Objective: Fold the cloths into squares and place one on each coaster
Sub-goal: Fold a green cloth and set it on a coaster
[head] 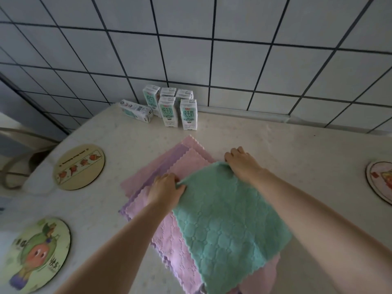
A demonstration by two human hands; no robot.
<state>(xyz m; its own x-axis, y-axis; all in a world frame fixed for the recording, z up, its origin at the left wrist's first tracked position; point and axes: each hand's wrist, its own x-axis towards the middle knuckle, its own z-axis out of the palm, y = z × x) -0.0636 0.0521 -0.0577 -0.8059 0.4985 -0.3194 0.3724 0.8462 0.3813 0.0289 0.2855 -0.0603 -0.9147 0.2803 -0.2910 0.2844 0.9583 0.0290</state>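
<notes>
A green quilted cloth [227, 225] lies on top of a pile of pink and purple cloths [169, 166] in the middle of the counter. My left hand [165, 189] pinches the green cloth's far left corner. At its far right corner my right hand [244, 162] grips the edge. Three round coasters are in view: one with a strip of fruit pictures [78, 166] at the left, one with a green cartoon figure [36, 253] at the near left, and one [381, 181] cut off by the right edge.
Several milk cartons [169, 109] stand against the tiled wall at the back, one lying on its side [136, 110]. The counter [297, 149] ends at the left, where a sink area shows below.
</notes>
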